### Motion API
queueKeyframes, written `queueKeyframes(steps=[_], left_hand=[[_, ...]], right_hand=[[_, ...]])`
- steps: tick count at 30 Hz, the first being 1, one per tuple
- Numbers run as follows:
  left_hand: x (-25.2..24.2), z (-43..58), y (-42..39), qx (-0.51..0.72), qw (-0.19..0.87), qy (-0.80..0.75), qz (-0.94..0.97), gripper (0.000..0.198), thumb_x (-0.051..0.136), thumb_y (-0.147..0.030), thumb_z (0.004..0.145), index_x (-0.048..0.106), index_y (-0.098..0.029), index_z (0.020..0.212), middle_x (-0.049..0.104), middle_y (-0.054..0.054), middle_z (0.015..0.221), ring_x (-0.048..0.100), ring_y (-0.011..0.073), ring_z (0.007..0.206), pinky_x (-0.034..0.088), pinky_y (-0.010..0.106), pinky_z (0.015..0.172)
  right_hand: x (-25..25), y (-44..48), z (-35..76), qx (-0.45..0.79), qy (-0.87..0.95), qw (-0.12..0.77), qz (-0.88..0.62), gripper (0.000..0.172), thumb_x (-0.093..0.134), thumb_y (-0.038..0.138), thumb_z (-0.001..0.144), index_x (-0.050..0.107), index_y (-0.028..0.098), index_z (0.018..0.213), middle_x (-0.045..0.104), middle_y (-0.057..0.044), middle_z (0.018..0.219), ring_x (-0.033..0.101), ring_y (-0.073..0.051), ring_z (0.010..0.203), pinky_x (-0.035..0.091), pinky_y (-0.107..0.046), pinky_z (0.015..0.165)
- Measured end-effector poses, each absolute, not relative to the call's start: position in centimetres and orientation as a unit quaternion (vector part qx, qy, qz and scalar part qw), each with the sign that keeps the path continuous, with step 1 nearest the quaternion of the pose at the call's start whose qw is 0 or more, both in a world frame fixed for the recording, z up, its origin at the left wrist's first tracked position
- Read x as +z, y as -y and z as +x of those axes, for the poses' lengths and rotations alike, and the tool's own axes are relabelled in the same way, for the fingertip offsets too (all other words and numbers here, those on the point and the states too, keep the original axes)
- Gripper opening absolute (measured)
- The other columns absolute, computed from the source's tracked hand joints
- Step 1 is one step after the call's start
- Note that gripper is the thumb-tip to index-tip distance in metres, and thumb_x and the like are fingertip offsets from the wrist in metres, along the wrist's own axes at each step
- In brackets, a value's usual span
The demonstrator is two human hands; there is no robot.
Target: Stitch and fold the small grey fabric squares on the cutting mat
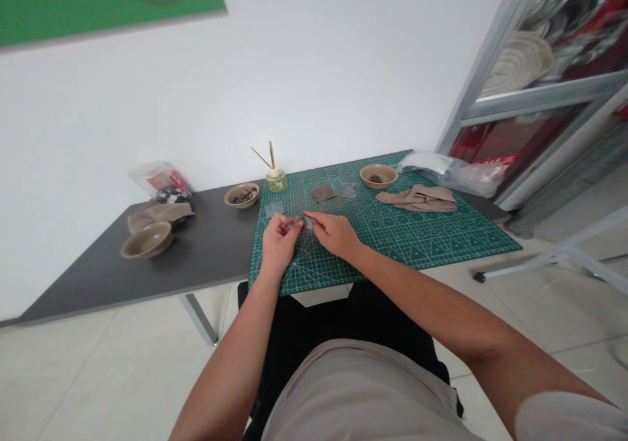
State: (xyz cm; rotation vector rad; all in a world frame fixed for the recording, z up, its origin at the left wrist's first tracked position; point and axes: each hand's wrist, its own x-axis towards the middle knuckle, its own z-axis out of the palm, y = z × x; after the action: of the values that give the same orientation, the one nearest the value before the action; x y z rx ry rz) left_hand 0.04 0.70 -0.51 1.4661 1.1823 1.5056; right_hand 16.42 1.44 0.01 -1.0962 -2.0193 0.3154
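Observation:
My left hand (279, 241) and my right hand (333, 235) meet above a green cutting mat (407, 245), fingertips close together. Between them is a small translucent grey piece (307, 222), pinched by both hands. Its exact material is too small to tell. Just beyond my left fingers lies a grey-blue square (274, 209). Farther up the mat are a brown square (323, 194) and a translucent square (348, 190). A tan bowl (378, 171) holding dark bits stands at the mat's far edge.
The mat lies on a dark grey table (210, 245). On it stand a reed diffuser bottle (276, 180), two tan bowls (242, 195) (146, 240), a beige cloth (417, 199), a second cloth (159, 216), a plastic bag (451, 173) and a bag of pieces (164, 182).

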Motion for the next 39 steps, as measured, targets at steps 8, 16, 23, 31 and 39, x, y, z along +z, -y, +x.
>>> queueKeyframes(steps=[8, 16, 23, 31, 39], left_hand=[[0.0, 0.3, -0.7, 0.571, 0.397, -0.449, 0.561, 0.027, 0.069, -0.034, 0.077, 0.059, -0.021, 0.098, 0.068, -0.002, 0.066, 0.067, 0.0156, 0.063, 0.055, 0.031, 0.068], [-0.1, 0.1, -0.6, 0.55, 0.408, -0.468, 0.559, 0.021, 0.072, -0.032, 0.074, 0.064, -0.019, 0.089, 0.072, 0.002, 0.075, 0.067, 0.0158, 0.067, 0.054, 0.031, 0.071], [0.4, 0.1, 0.0, 0.505, 0.246, -0.547, 0.621, 0.018, 0.065, -0.028, 0.08, 0.057, -0.02, 0.066, 0.058, -0.004, 0.06, 0.05, 0.0106, 0.057, 0.04, 0.023, 0.058], [0.4, 0.2, 0.4, 0.512, 0.253, -0.558, 0.602, 0.018, 0.067, -0.033, 0.08, 0.061, -0.02, 0.07, 0.065, -0.003, 0.066, 0.055, 0.0122, 0.06, 0.042, 0.024, 0.061], [0.8, 0.2, 0.5, 0.496, 0.218, -0.578, 0.61, 0.021, 0.067, -0.026, 0.078, 0.059, -0.02, 0.06, 0.056, -0.004, 0.055, 0.047, 0.0109, 0.054, 0.037, 0.024, 0.056]], right_hand=[[0.1, -1.7, 16.6, 0.126, 0.774, 0.425, -0.452, 0.04, 0.048, 0.017, 0.093, 0.066, 0.021, 0.129, 0.075, -0.005, 0.116, 0.073, -0.019, 0.099, 0.056, -0.032, 0.092], [-0.2, -1.5, 16.6, 0.096, 0.792, 0.421, -0.432, 0.044, 0.047, 0.015, 0.093, 0.061, 0.019, 0.134, 0.071, -0.006, 0.125, 0.07, -0.018, 0.108, 0.055, -0.032, 0.096], [-0.1, -0.8, 16.2, 0.034, 0.862, 0.345, -0.369, 0.048, 0.046, 0.012, 0.093, 0.058, 0.022, 0.138, 0.058, -0.007, 0.142, 0.061, -0.02, 0.126, 0.052, -0.037, 0.105], [-0.2, -0.9, 16.1, 0.034, 0.857, 0.34, -0.386, 0.05, 0.045, 0.01, 0.092, 0.056, 0.019, 0.14, 0.06, -0.008, 0.14, 0.062, -0.02, 0.124, 0.054, -0.038, 0.104], [-0.3, -0.9, 15.9, 0.005, 0.879, 0.337, -0.338, 0.046, 0.044, 0.01, 0.094, 0.06, 0.019, 0.137, 0.058, -0.009, 0.142, 0.058, -0.02, 0.129, 0.05, -0.04, 0.109]])
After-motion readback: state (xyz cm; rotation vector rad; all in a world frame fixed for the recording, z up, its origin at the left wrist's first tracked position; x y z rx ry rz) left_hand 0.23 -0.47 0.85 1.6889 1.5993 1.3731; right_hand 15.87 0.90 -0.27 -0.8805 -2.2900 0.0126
